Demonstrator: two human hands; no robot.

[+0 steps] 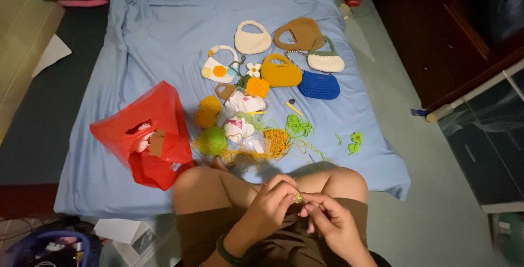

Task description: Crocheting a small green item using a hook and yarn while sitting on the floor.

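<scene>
Both hands pinched shut over the lap: left hand and right hand gripping a tiny green crochet piece between fingertips. Risk: stitch slipping loose, yarn snagging the tangled green yarn on the blue sheet.

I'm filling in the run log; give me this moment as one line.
left hand: pinching small green crochet piece | right hand: pinching same piece | green yarn ball and red plastic bag on blue sheet

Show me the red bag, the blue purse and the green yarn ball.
red bag (164,111), head view, upper side.
blue purse (319,87), head view, middle of body.
green yarn ball (211,141), head view, centre.
</scene>
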